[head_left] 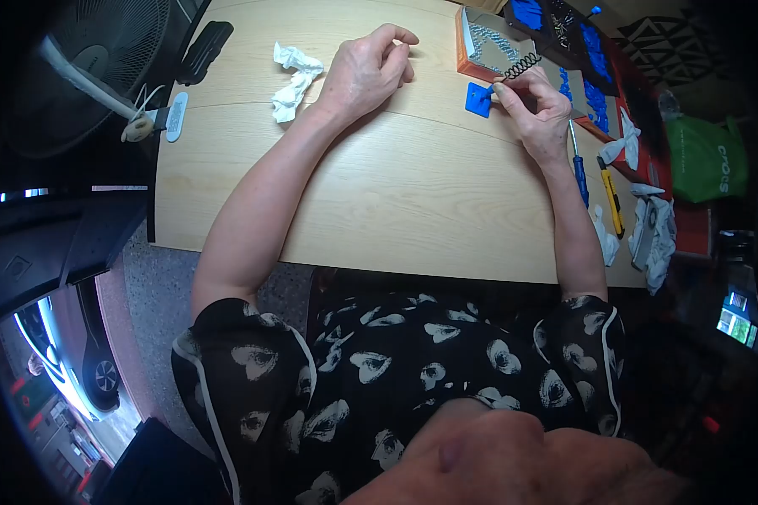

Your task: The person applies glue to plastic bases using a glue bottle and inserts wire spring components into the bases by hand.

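Observation:
My right hand [541, 111] pinches a blue square plastic piece [478, 99] between thumb and fingers near the table's far right. A black coil spring [522, 66] sticks up and to the right from beside the same fingertips. Whether the spring is fixed to the blue piece is hidden by my fingers. My left hand [369, 72] rests on the wooden table [413, 194] with loosely bent, partly spread fingers and nothing visible in them. Just left of it lies a crumpled white cloth or tissue [290, 91].
A cardboard box of small metal parts [490, 49] stands behind my right hand, with blue pieces [595, 52] in trays beyond. A blue-handled screwdriver [580, 178] and yellow utility knife [611, 198] lie right of my forearm. A fan [84, 67] stands at the left.

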Action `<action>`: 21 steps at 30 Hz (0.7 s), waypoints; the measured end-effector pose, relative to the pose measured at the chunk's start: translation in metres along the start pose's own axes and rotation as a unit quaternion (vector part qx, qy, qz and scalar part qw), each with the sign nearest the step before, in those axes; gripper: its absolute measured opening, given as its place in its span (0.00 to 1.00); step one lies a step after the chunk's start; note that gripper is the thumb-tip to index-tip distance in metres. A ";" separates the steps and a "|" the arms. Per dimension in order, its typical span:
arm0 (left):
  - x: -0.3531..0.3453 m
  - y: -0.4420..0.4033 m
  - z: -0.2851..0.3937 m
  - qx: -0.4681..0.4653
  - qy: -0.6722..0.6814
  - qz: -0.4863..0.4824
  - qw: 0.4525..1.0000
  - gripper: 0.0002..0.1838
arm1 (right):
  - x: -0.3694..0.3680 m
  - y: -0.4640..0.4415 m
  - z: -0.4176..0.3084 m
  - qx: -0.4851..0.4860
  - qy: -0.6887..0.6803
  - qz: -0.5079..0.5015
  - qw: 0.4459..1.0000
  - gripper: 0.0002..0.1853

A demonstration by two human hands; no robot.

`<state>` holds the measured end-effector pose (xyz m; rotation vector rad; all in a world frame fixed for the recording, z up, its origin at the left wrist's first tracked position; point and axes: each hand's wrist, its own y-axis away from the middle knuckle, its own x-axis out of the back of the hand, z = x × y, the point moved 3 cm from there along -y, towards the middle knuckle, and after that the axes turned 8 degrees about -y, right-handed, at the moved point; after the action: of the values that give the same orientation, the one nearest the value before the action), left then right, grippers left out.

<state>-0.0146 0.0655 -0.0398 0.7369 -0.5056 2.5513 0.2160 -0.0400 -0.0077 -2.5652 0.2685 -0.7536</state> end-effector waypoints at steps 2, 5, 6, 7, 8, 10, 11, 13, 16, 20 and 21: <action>0.000 -0.001 -0.001 -0.007 -0.012 0.003 1.000 0.14 | -0.001 0.000 0.000 -0.006 -0.011 0.003 1.000 0.05; -0.002 -0.001 -0.003 -0.016 -0.017 0.008 1.000 0.14 | 0.000 0.000 -0.001 -0.012 -0.011 0.003 1.000 0.05; -0.002 -0.002 -0.004 -0.018 -0.018 0.010 1.000 0.14 | 0.000 0.000 -0.001 -0.013 -0.009 0.002 1.000 0.05; -0.002 -0.002 -0.005 -0.022 -0.024 0.011 0.999 0.14 | 0.000 0.001 0.000 -0.007 -0.010 0.002 1.000 0.04; -0.002 -0.003 -0.005 -0.026 -0.030 0.012 0.999 0.14 | 0.001 0.000 0.001 -0.001 -0.012 0.002 1.000 0.04; -0.002 0.000 -0.002 -0.021 -0.029 0.013 0.999 0.14 | 0.001 0.001 0.001 0.010 0.000 -0.004 1.000 0.04; -0.001 0.001 0.001 -0.014 -0.023 0.013 1.000 0.14 | 0.002 0.000 -0.001 0.016 0.014 -0.009 1.000 0.03; -0.001 0.002 0.003 -0.008 -0.019 0.014 1.000 0.14 | 0.003 -0.001 -0.002 0.023 0.029 -0.013 0.999 0.03; -0.002 0.001 0.004 -0.009 -0.022 0.013 1.000 0.14 | 0.004 0.001 0.001 0.016 0.028 -0.009 0.999 0.03; -0.005 0.000 -0.001 -0.013 -0.013 0.015 1.000 0.14 | 0.003 0.003 0.005 0.003 0.025 -0.006 1.000 0.05; -0.005 -0.001 -0.001 -0.015 -0.012 0.015 1.000 0.14 | 0.004 0.004 0.006 0.001 0.024 -0.003 1.000 0.05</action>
<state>-0.0103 0.0655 -0.0435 0.7569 -0.5647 2.5597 0.2218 -0.0423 -0.0122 -2.5501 0.2745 -0.8185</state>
